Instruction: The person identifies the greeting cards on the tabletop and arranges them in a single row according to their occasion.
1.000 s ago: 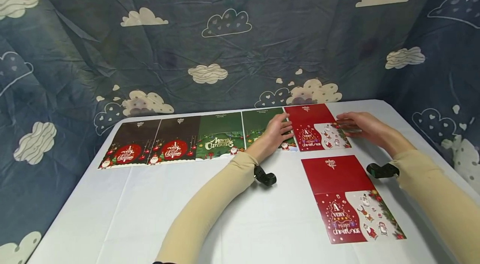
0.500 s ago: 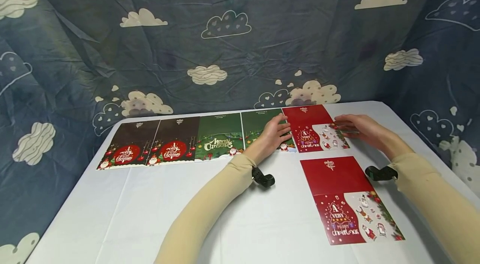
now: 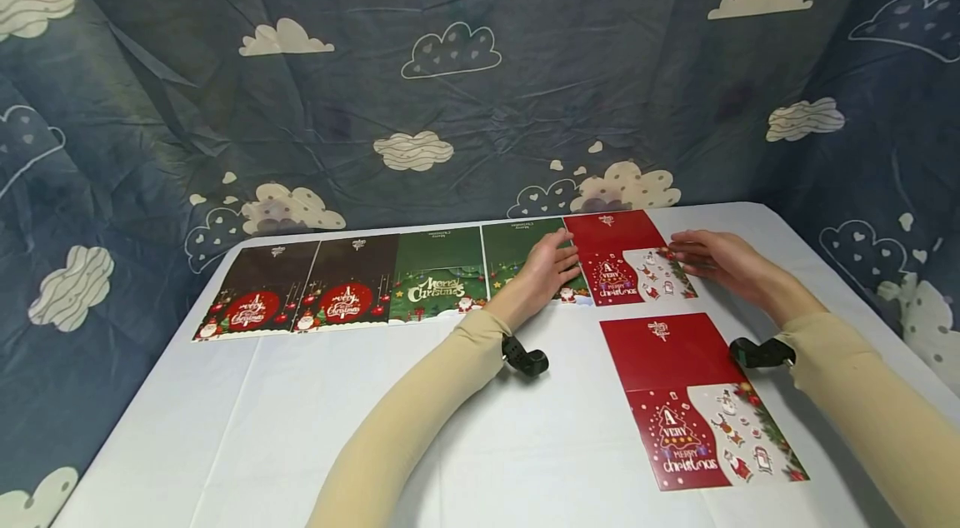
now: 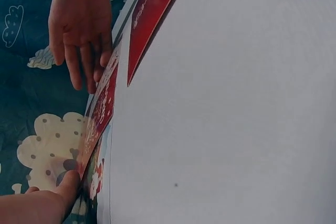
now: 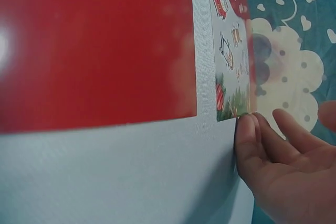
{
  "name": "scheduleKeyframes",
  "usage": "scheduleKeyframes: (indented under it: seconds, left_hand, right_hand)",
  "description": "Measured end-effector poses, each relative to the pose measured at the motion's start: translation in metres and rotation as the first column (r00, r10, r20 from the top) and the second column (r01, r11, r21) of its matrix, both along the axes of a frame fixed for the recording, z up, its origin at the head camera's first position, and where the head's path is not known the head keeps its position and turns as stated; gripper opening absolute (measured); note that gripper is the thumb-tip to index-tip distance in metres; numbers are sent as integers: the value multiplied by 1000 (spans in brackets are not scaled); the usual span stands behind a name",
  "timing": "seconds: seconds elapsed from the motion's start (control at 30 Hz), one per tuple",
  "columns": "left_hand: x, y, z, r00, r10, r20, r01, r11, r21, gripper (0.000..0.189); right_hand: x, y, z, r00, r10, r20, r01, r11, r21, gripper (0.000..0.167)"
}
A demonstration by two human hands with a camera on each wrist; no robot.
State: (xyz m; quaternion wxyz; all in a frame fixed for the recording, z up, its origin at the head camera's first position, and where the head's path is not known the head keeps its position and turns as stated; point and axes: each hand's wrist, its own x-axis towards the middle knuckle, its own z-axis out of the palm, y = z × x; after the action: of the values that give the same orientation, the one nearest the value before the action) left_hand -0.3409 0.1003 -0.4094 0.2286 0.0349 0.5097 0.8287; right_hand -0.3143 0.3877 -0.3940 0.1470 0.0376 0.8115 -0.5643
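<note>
A red Christmas card (image 3: 613, 236) lies unfolded at the far right end of a row of cards. My left hand (image 3: 542, 271) is at its left edge, over a green card (image 3: 525, 234), with fingers extended. In the left wrist view one digit of the left hand (image 4: 52, 198) meets the red card's end. My right hand (image 3: 716, 255) is at the right edge, fingers loosely bent. The right wrist view shows the right hand's fingertips (image 5: 245, 127) against the card's corner. Closer to me lies a second red card (image 3: 671, 353), flat and unfolded.
Left along the row lie another green card (image 3: 442, 249) and two dark brown cards (image 3: 367, 257) with red ornament prints. All rest on a white-covered table (image 3: 337, 403). Behind it hangs a dark blue cloth (image 3: 450, 112) with cloud prints.
Almost nothing differs. Both hands stay at the sides of the far red card, and the head view shifts slightly.
</note>
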Motion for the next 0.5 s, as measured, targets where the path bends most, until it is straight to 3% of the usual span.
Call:
scheduleKeyframes:
  seconds: [0.3,0.4,0.5]
  left_hand:
    - [2,-10,0,999,6,-48,-8,999,-43,50]
    - [5,-15,3,997,-5,-76,0,998,-69,50]
    - [8,-18,4,996,-20,-88,12,996,-91,48]
  right_hand:
    - [20,5,9,998,24,-58,-22,999,38,70]
    - [28,11,14,996,31,-80,-32,999,-6,69]
    - [35,18,17,995,44,-93,-52,995,-89,54]
